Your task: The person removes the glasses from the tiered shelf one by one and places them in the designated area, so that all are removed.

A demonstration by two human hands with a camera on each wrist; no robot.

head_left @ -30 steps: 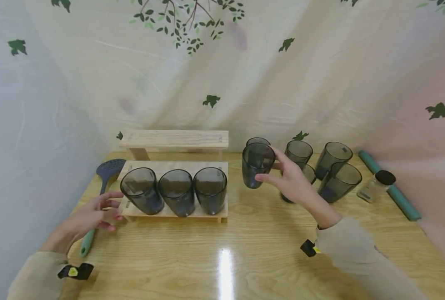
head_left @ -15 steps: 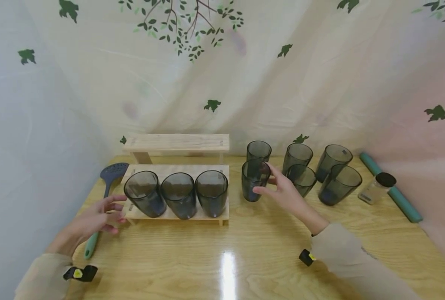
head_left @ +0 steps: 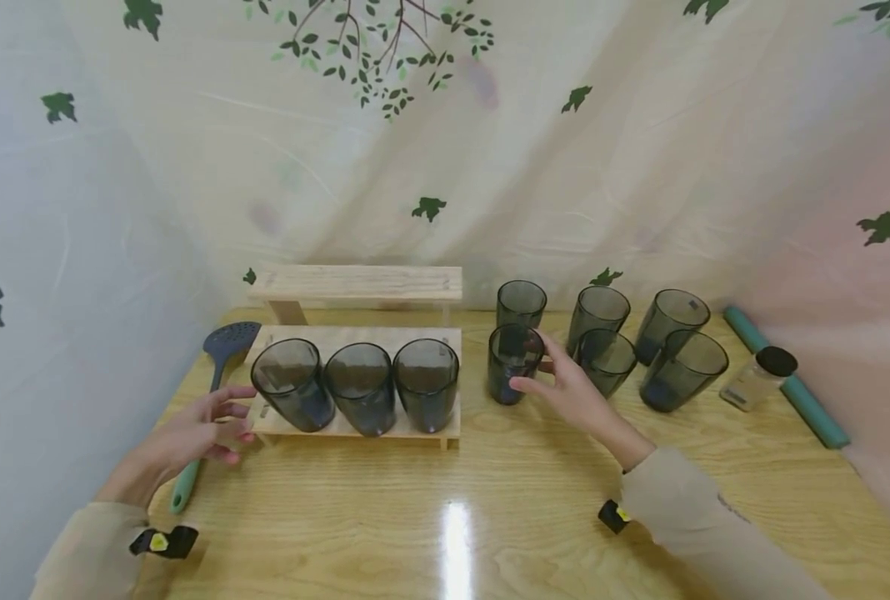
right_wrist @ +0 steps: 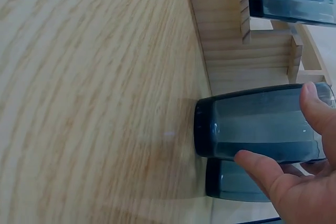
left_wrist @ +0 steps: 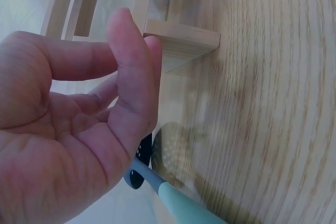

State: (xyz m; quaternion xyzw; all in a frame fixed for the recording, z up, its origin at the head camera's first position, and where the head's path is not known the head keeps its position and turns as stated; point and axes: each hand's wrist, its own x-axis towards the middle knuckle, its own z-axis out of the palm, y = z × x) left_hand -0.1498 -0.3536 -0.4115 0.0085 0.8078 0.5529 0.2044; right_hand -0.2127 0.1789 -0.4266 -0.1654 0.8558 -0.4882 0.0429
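Note:
In the head view my right hand [head_left: 583,404] has its thumb and fingers around a dark clear glass [head_left: 512,367], which stands upright on the table just right of the wooden rack [head_left: 355,283]. The right wrist view shows this glass [right_wrist: 257,124] between the thumb and fingers of the right hand [right_wrist: 304,182], its base at the tabletop. Three similar glasses [head_left: 361,387] lean in a row on the rack's lower shelf. Beside the rack's left end, my left hand [head_left: 190,437] hangs loosely curled and holds nothing; the left wrist view shows that hand [left_wrist: 79,114] near the rack's foot.
Several more glasses [head_left: 681,371] stand to the right, one of them [head_left: 522,302] right behind the held glass. A jar with a black lid [head_left: 758,379] and a green roll [head_left: 812,410] are at the far right. A slotted turner [head_left: 222,354] lies by the left hand.
My right hand has lowered its glass onto the table in front of another glass. The left hand has stayed by the rack's left end; the head view has shifted slightly.

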